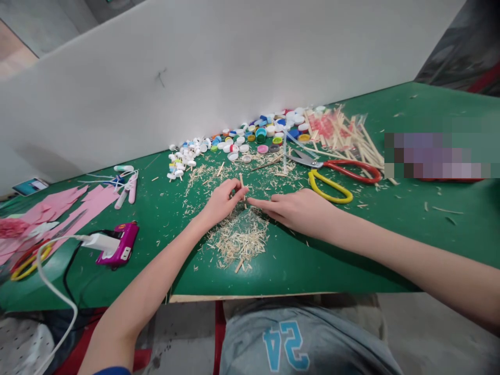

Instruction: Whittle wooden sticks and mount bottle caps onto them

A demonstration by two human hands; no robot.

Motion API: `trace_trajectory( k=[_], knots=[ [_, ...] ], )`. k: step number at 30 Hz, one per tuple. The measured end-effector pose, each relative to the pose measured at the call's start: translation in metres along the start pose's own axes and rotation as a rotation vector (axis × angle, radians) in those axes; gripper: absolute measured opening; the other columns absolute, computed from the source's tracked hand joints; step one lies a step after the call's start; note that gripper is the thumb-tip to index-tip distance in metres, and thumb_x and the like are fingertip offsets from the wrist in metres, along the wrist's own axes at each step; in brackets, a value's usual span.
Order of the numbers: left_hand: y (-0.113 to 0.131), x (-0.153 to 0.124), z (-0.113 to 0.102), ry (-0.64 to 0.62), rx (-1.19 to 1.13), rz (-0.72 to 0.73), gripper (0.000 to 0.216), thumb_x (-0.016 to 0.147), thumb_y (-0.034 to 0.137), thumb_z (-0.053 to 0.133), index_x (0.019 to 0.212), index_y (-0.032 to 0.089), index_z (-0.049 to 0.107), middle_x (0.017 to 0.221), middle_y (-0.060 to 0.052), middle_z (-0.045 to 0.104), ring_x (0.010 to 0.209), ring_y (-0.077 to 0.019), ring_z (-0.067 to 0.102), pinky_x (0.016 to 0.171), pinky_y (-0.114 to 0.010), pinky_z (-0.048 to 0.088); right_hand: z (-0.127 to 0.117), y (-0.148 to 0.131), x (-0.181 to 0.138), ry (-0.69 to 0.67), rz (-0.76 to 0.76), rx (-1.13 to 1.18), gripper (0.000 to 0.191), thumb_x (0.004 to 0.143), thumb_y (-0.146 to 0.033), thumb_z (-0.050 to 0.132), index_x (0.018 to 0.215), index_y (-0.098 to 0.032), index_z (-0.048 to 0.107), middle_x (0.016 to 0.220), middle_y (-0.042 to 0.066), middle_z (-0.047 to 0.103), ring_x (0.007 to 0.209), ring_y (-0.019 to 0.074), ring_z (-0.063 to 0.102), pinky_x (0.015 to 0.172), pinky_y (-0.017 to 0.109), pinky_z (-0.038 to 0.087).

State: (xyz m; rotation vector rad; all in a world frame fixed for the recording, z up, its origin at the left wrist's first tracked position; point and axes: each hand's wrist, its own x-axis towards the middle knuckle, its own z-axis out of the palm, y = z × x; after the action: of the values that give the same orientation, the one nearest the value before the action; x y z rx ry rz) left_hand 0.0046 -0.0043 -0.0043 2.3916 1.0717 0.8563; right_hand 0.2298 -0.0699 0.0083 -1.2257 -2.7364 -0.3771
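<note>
My left hand (222, 202) pinches a short wooden stick (241, 181) between thumb and fingertips, holding it roughly upright just above the green table. From the other side comes my right hand (302, 209), palm down, its index finger stretched toward the stick's lower end; whether the fingertip touches it I cannot tell. The other right fingers are loosely bent, with nothing visible in them. Below both hands lies a heap of wood slivers (238, 242), and more slivers are scattered beyond. Large scissors (351, 173) with one red and one yellow handle rest partly open past my right hand.
Along the white partition (250, 62) lie many coloured bottle caps (261, 134), white caps on short sticks (179, 161) and a pile of wooden sticks (346, 138). Leftward are a purple power strip (127, 245), a white cable (58, 294), pink paper (91, 205) and other scissors (29, 266).
</note>
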Motion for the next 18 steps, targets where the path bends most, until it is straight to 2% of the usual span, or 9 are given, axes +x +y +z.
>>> trace_trajectory(
  k=[4,10,16,18],
  knots=[
    [-0.0022,0.0001,0.0008,-0.002,0.004,0.006,0.036,0.094,0.049,0.044,0.074,0.02,0.049,0.076,0.0,0.058,0.074,-0.0118,0.053,0.072,-0.028,0.043,-0.0016,-0.0024,0.001,-0.019,0.015,-0.054,0.048,0.097,-0.027,0.045,0.144,-0.036,0.043,0.077,-0.001,0.057,0.053,0.0031,0.04,0.05,0.025,0.007],
    [-0.0014,-0.0006,0.0008,-0.009,0.01,0.001,0.035,0.095,0.048,0.044,0.074,0.02,0.049,0.076,0.0,0.057,0.075,-0.0119,0.053,0.073,-0.027,0.042,-0.002,-0.004,0.0009,-0.048,-0.014,0.038,0.041,0.102,-0.037,0.035,0.141,-0.037,0.047,0.077,-0.001,0.058,0.056,0.003,0.046,0.049,0.023,0.008],
    [0.0012,-0.0007,0.0004,-0.01,0.012,-0.017,0.032,0.095,0.045,0.045,0.077,0.019,0.052,0.077,0.0,0.058,0.073,-0.012,0.053,0.072,-0.026,0.042,-0.0089,-0.0043,0.0005,-0.075,0.018,-0.073,0.055,0.094,-0.02,0.046,0.147,-0.034,0.039,0.081,-0.001,0.058,0.056,0.0036,0.045,0.052,0.025,0.008],
    [0.0005,-0.0007,0.0009,-0.008,0.012,-0.015,0.033,0.095,0.045,0.044,0.077,0.019,0.052,0.077,0.0,0.059,0.073,-0.012,0.053,0.071,-0.025,0.043,-0.01,-0.0047,0.0004,-0.072,-0.003,-0.048,0.052,0.095,-0.022,0.046,0.145,-0.033,0.041,0.081,-0.001,0.058,0.053,0.0025,0.041,0.052,0.025,0.008]
  ],
)
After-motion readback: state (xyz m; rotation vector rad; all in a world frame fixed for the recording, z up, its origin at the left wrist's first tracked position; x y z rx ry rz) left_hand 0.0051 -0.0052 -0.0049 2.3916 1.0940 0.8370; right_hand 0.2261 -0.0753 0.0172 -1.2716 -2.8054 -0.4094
